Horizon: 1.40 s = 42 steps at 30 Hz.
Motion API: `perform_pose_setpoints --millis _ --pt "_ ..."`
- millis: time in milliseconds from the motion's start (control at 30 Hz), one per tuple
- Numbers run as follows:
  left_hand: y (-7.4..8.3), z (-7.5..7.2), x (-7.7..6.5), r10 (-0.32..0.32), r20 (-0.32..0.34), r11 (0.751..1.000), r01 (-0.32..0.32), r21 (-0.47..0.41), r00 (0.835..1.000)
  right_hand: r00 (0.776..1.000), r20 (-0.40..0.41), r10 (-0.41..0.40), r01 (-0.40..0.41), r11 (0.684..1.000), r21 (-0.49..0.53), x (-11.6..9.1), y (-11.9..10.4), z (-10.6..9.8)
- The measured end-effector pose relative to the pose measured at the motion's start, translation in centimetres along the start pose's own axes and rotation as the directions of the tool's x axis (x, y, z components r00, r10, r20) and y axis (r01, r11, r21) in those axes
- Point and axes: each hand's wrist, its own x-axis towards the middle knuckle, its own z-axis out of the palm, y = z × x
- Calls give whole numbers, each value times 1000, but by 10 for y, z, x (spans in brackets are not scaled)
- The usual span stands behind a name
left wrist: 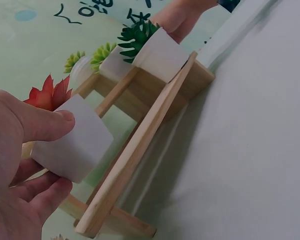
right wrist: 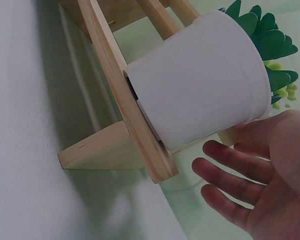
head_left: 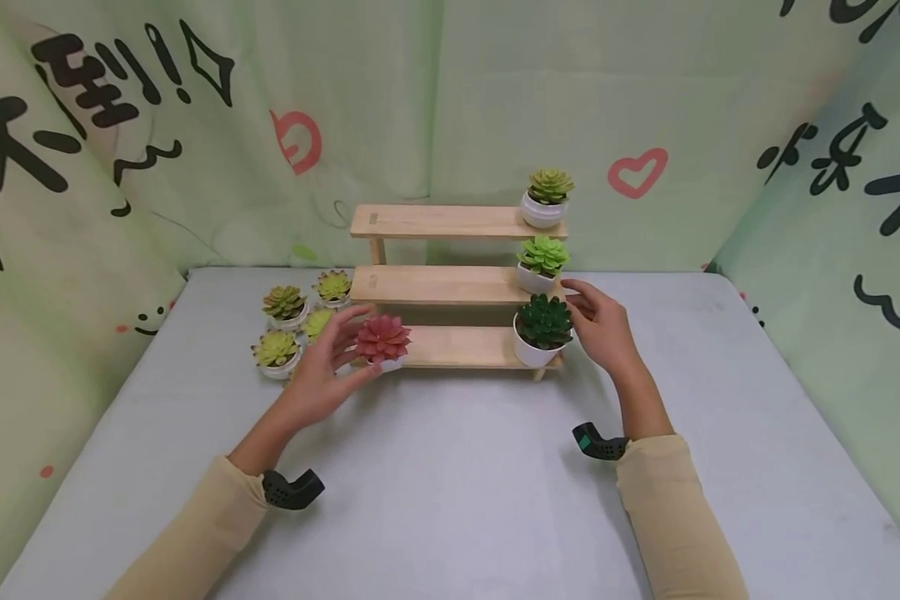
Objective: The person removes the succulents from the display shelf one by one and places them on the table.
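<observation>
My left hand (head_left: 321, 377) grips the white pot (left wrist: 75, 142) of a red succulent (head_left: 383, 338) between thumb and fingers, at the left end of the lowest shelf (head_left: 457, 346) of a three-step wooden stand. In the left wrist view the pot is tilted. At the stand's right end, a dark green succulent (head_left: 544, 322) stands in a white pot (right wrist: 200, 80) on the lowest shelf. Beside that pot is my right hand (head_left: 603, 327), fingers loosely bent and apart, its index side close to the rim in the right wrist view.
A bright green succulent (head_left: 543, 257) stands on the middle shelf (head_left: 435, 285), and a yellow-green one (head_left: 546, 198) on the top shelf (head_left: 442, 220), both at the right end. Several potted succulents (head_left: 276, 350) cluster left of the stand. A printed curtain (head_left: 495, 100) hangs behind the table (head_left: 450, 492).
</observation>
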Motion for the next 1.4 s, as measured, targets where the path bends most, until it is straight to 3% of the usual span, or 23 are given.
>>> perform_pose_setpoints --millis 367,733,1400 --pt "-5 -17 -16 -31 -51 999 32 25 998 1000 4 -1 1 1000 -2 0 0 -2" --pt "-10 -33 -31 -99 -96 991 107 86 990 1000 6 10 -10 1000 6 -2 1 -1" --pt "-6 -50 -52 -21 -190 996 38 83 982 1000 -1 -8 8 1000 -13 1 -1 -1"
